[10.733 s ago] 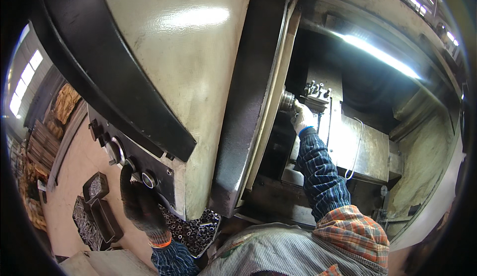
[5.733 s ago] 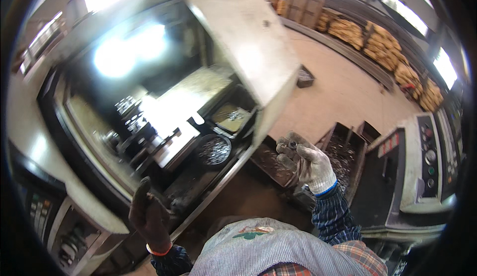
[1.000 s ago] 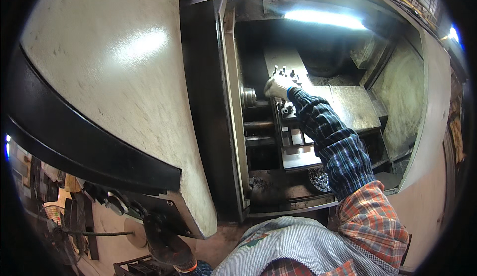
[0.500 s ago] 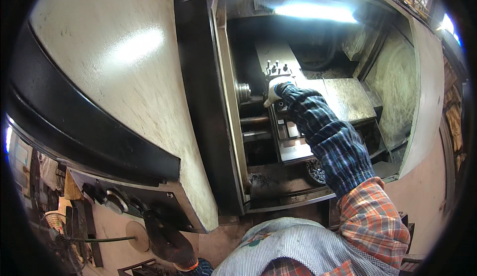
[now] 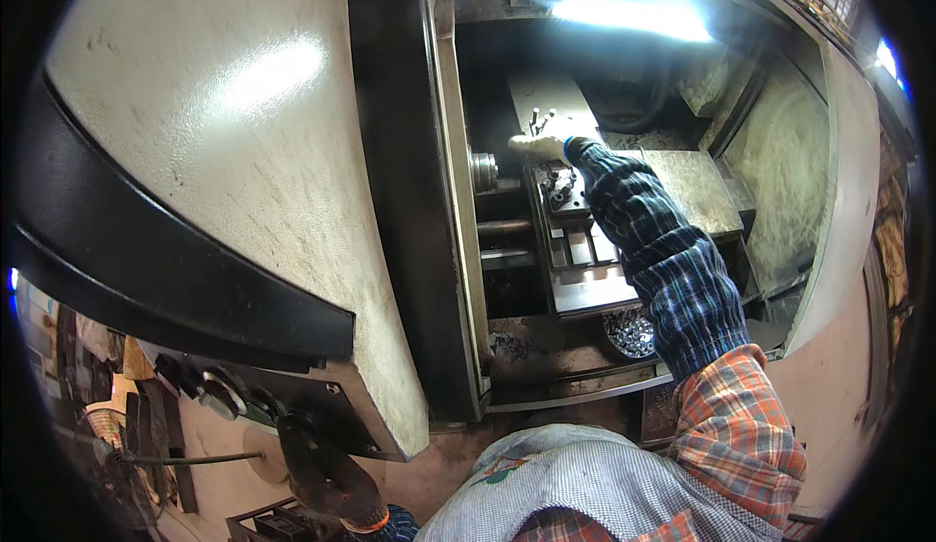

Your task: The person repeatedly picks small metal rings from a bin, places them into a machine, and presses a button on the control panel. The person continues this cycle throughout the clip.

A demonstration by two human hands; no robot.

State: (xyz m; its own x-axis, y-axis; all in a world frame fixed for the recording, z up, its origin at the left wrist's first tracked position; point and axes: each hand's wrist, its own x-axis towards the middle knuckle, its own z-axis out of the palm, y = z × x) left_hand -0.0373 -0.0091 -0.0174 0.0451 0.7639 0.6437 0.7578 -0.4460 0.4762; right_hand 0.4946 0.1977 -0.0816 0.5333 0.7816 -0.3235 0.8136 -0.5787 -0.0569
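My right hand, in a white glove, reaches inside a lathe-like machine. It lies over the tool post, whose upright bolts stick up just beyond it. Its fingers look stretched to the left, with nothing visible in them. Below the hand sits a dark metal block with bolts on the slide. A round metal spindle end is to the left of the hand. At lower left, my left hand, in a dark glove, is by the control panel and its knobs. Its fingers are too dark to make out.
A dark door frame bounds the opening on the left. A round container of metal chips is below my right forearm. A bright lamp lights the interior. A fan stands at lower left.
My right hand has moved up and away, from the front of the tool post onto its bolts. The bolted block beneath shows more now. My left hand stays by the panel.
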